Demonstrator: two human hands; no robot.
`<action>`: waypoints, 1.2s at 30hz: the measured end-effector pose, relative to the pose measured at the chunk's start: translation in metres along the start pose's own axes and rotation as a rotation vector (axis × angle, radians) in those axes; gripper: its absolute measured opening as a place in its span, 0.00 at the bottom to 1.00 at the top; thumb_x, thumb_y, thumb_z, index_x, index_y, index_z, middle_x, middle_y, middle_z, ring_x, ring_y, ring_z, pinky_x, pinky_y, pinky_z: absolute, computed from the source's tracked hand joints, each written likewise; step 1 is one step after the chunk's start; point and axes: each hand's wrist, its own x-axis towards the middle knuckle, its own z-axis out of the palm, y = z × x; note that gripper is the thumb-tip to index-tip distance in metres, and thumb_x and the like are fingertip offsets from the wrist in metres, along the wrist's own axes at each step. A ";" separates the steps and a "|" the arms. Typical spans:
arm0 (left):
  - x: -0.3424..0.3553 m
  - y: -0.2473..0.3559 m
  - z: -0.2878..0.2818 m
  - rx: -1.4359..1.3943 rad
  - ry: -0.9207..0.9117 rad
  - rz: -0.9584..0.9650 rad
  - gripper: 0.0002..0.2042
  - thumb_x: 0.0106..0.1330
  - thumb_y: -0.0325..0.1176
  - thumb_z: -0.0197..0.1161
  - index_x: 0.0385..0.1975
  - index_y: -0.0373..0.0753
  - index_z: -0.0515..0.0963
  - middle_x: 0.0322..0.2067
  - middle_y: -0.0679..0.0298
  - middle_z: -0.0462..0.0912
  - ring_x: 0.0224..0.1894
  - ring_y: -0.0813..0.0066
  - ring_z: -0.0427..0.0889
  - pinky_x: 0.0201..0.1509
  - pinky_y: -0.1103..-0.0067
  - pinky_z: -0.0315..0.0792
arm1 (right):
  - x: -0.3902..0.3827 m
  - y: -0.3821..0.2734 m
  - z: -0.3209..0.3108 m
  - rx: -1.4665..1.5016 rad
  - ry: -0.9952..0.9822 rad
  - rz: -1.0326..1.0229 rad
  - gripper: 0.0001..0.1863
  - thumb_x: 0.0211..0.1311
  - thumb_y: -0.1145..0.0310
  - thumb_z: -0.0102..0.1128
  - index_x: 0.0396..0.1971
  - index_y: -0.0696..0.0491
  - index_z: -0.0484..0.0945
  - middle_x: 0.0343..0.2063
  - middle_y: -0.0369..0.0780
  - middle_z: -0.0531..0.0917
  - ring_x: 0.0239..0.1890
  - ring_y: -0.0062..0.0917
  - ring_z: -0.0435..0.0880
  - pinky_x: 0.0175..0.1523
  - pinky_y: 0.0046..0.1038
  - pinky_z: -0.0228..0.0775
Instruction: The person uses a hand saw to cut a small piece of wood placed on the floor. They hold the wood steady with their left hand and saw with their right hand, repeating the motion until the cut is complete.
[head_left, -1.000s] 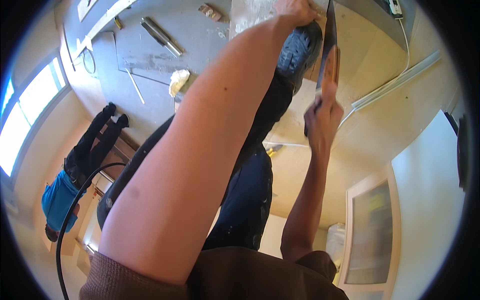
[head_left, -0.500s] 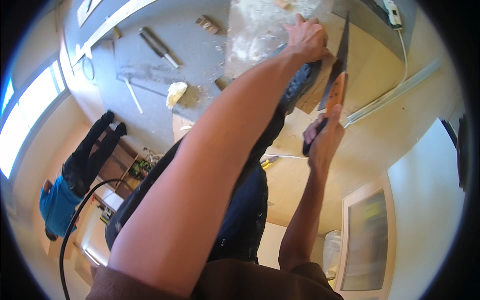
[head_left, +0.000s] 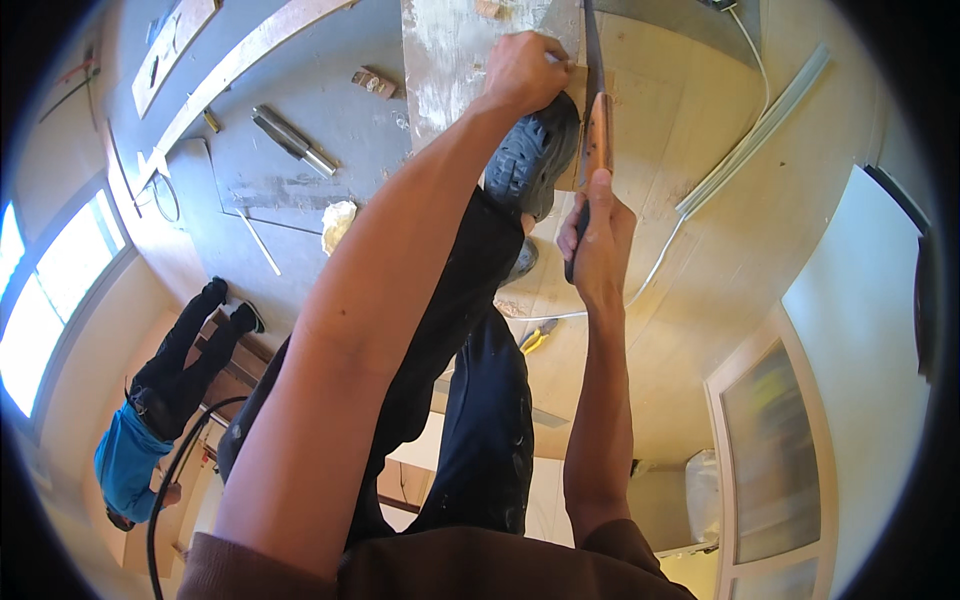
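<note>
In my right hand (head_left: 603, 235) is a handsaw (head_left: 600, 135) with an orange-brown handle and a dark grip. Its narrow blade points away from me, almost edge-on, alongside a strip of brown wood (head_left: 567, 180). My dark blue clog (head_left: 522, 165) is on that wood, covering much of it. Just beyond the clog, my left hand (head_left: 523, 72) is closed with its fingers curled, beside the blade. Something small and pale shows at its fingertips, too little to name. Under and past this hand lies a board smeared with white (head_left: 437, 65).
On the grey floor to the left are a chisel-like tool (head_left: 293, 140), a wood offcut (head_left: 374, 82) and a crumpled pale lump (head_left: 338, 225). Yellow-handled pliers (head_left: 538, 337) lie near my legs. Pale trunking (head_left: 757, 130) and a white cable (head_left: 655, 265) are at right. Another person (head_left: 135, 455) is far left.
My left hand has gone from spread fingers to curled ones. The saw has turned more upright and shifted left in view, closer to the clog. The whole view has shifted.
</note>
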 end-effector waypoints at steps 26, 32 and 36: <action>0.035 -0.015 0.004 0.007 0.041 -0.007 0.12 0.52 0.36 0.81 0.35 0.41 0.91 0.35 0.51 0.90 0.41 0.51 0.89 0.49 0.65 0.82 | 0.038 -0.024 0.029 0.036 0.019 0.064 0.32 0.79 0.41 0.46 0.20 0.53 0.68 0.12 0.31 0.66 0.12 0.16 0.65 0.17 0.24 0.55; 0.037 -0.017 0.010 -0.002 0.025 0.066 0.13 0.52 0.36 0.80 0.35 0.38 0.90 0.33 0.51 0.90 0.40 0.55 0.89 0.49 0.67 0.82 | 0.039 -0.018 0.023 -0.046 0.004 0.040 0.33 0.78 0.38 0.44 0.22 0.52 0.68 0.12 0.32 0.65 0.12 0.16 0.64 0.17 0.24 0.55; 0.042 -0.022 0.011 -0.022 0.006 0.030 0.14 0.51 0.37 0.81 0.34 0.38 0.91 0.33 0.51 0.90 0.39 0.56 0.90 0.49 0.67 0.82 | 0.037 -0.022 0.024 -0.022 0.040 0.028 0.34 0.78 0.36 0.43 0.23 0.52 0.69 0.11 0.32 0.65 0.11 0.16 0.64 0.17 0.23 0.54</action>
